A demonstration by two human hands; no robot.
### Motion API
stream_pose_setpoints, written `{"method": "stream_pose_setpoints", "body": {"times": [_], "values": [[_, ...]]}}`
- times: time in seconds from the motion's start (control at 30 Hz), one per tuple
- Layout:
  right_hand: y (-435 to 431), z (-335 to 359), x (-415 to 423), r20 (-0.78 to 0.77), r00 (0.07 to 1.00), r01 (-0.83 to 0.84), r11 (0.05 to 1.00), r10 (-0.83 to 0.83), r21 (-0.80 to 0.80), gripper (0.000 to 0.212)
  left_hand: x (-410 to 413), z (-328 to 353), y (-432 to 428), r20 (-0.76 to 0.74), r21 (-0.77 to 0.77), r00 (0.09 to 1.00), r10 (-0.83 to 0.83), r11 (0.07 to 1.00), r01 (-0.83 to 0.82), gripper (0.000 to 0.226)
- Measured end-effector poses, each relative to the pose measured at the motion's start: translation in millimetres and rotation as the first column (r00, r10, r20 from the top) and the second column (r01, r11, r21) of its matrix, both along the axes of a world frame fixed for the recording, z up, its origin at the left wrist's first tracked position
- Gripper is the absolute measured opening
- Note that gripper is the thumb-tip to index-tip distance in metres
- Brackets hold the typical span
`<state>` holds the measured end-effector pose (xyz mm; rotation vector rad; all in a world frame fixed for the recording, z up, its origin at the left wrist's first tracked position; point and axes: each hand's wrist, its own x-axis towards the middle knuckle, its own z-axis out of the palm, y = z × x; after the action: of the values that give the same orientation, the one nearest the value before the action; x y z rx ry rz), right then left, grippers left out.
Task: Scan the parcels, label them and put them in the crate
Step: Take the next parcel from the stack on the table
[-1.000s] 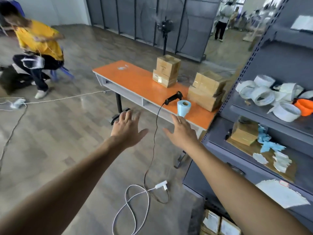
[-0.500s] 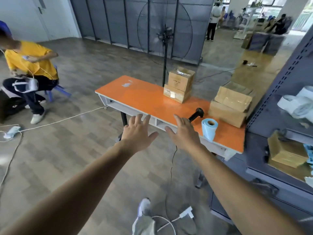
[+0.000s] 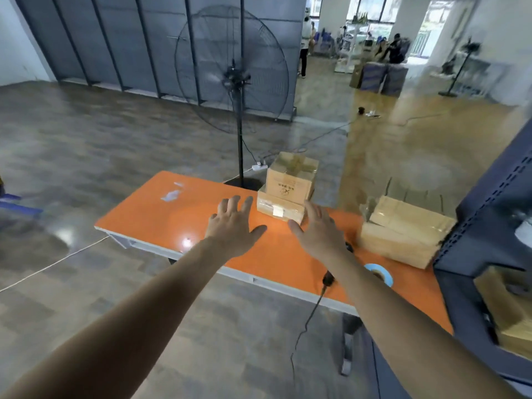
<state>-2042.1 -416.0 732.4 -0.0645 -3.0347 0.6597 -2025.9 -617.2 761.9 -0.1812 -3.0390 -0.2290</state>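
Over the orange table (image 3: pixel 178 214), both arms reach forward with nothing in either hand. The left hand (image 3: pixel 233 226) has its fingers spread and palm down above bare tabletop, and just right of its fingertips stands a stack of two cardboard parcels (image 3: pixel 288 191), a small box on a flatter one with a white tag on its near face. The right hand (image 3: pixel 316 231), equally open and empty, hovers at the near right corner of that stack, close to the lower box though I cannot tell whether it touches. Behind the right wrist lies the black handheld scanner (image 3: pixel 328 277), mostly hidden by the forearm, its cord dropping off the table edge; right of that forearm sits a blue label roll (image 3: pixel 380 273), and further right a second stack of larger parcels (image 3: pixel 403 234) against the grey shelving (image 3: pixel 489 226).

A second ago the hands were short of the table, out over the floor; half a second ago they reached its near edge. Now they bracket the small stack, which suggests the first parcel is about to be picked up. No crate is in view, and nothing appears scanned or labelled yet
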Motion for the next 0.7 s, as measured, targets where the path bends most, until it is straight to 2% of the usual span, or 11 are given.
{"method": "stream_pose_setpoints", "body": {"times": [0.2, 0.37, 0.53, 0.7], "values": [[-9, 8, -68, -0.008, 0.993, 0.117, 0.993, -0.117, 0.021, 0.07, -98, -6, -10, 0.018, 0.047, 0.997, -0.082, 0.996, 0.081, 0.078], [-22, 9, -124, 0.002, 0.967, 0.254, 0.967, -0.254, 0.004, 0.078, -174, -13, -18, 0.038, 0.121, 0.981, -0.189, 0.976, 0.183, 0.072], [-34, 3, -172, 0.029, 0.931, 0.364, 0.931, -0.364, 0.018, 0.078, -247, -14, -26, 0.116, 0.189, 0.935, -0.334, 0.932, 0.31, 0.078], [-34, -13, -206, 0.069, 0.904, 0.421, 0.907, -0.421, 0.008, 0.073, -299, -28, -18, 0.217, 0.25, 0.886, -0.41, 0.901, 0.356, 0.077]]}}
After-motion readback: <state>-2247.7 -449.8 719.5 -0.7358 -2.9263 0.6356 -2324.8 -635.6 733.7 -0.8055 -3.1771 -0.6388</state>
